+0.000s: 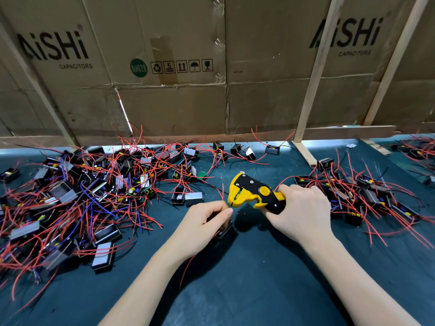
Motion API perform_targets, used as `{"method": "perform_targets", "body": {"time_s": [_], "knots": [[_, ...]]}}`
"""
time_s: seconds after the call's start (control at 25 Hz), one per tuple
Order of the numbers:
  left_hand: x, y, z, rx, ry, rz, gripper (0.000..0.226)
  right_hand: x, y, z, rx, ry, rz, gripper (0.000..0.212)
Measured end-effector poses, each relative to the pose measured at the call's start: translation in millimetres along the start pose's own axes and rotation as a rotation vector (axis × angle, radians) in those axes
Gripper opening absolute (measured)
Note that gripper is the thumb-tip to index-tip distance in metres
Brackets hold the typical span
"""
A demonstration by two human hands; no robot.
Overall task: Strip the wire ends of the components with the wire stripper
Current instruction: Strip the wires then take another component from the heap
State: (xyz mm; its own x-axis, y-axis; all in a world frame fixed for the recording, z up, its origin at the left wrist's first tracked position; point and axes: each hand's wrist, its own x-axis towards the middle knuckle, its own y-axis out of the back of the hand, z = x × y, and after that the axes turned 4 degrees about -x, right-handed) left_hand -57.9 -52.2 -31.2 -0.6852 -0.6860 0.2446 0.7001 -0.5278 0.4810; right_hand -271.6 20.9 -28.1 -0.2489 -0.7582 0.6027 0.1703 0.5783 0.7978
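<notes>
My right hand (303,215) grips the handles of a yellow and black wire stripper (253,192), whose jaws point left. My left hand (202,224) holds a small black component (224,229) under its fingers and pinches a thin black wire between thumb and forefinger. That wire's end sits in the stripper's jaws (233,201). A red wire (222,191) of the same component sticks up beside my thumb, and another trails down below my wrist.
A big heap of black components with red and blue wires (77,196) fills the left of the dark green mat (247,278). A smaller heap (360,196) lies at the right. Flattened cardboard boxes (164,67) and wooden slats (313,78) wall off the back.
</notes>
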Motion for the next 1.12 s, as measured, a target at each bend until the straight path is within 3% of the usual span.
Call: {"method": "perform_targets", "body": {"time_s": [0.32, 0.52, 0.76, 0.84, 1.0, 1.12], "knots": [[-1.6, 0.2, 1.1, -0.029, 0.011, -0.018, 0.035, -0.6, 3.4, -1.4, 0.037, -0.028, -0.022, 0.060], [-0.8, 3.7, 2.6, -0.029, -0.011, -0.039, 0.034, 3.8, -7.3, 4.1, -0.051, -0.216, -0.178, 0.063], [-2.1, 3.3, 0.8, -0.094, 0.014, -0.062, 0.026, 2.5, -6.8, 20.9, 0.033, -0.236, 0.035, 0.050], [-2.8, 4.2, 3.1, -0.031, -0.013, -0.016, 0.023, 3.0, -7.2, 16.3, 0.069, -0.241, 0.033, 0.047], [-4.9, 23.8, 2.5, 0.319, 0.057, -0.006, 0.063, 4.7, -2.4, 14.8, 0.137, -0.254, 0.022, 0.043], [-6.4, 24.4, 1.0, 0.483, 0.104, -0.103, 0.051, 6.1, 3.8, 17.4, 0.220, -0.332, 0.034, 0.044]]}}
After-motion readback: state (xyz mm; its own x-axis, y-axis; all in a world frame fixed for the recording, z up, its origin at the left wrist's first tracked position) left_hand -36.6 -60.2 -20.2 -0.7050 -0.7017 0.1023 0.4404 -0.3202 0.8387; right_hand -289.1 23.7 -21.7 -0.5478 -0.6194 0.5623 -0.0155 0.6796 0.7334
